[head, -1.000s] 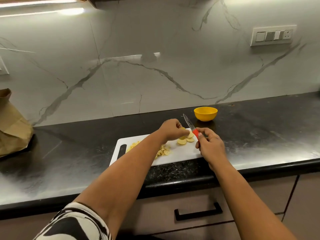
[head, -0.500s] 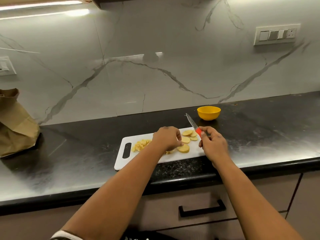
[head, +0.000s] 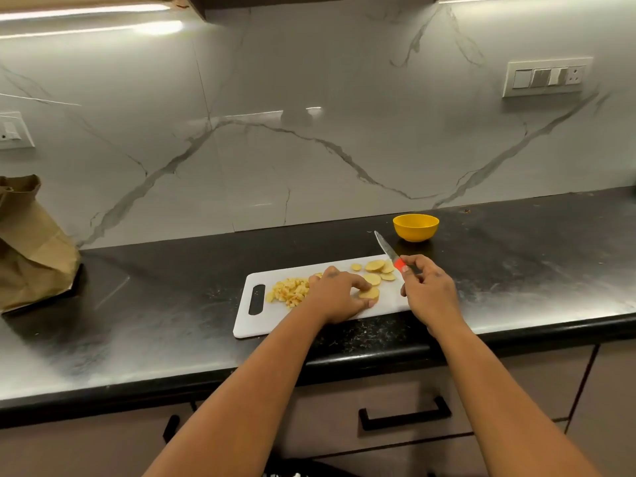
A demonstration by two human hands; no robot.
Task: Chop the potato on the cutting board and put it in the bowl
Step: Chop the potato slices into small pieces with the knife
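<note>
Left hand (head: 339,293) fingers pinch a potato slice (head: 369,293) on the cutting board (head: 247,326); right hand (head: 428,291) grips the knife (head: 389,252)

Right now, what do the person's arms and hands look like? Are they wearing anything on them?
Both forearms are bare from elbow to wrist: no sleeves in view, no gloves, no watch or bracelet. The left hand has a small dark mark on its back near the knuckles; the right hand shows a fainter one. No rings visible on the fingers.

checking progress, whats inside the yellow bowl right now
The visible inner wall of the yellow bowl shows no potato; its bottom is hidden by the near rim.
</note>
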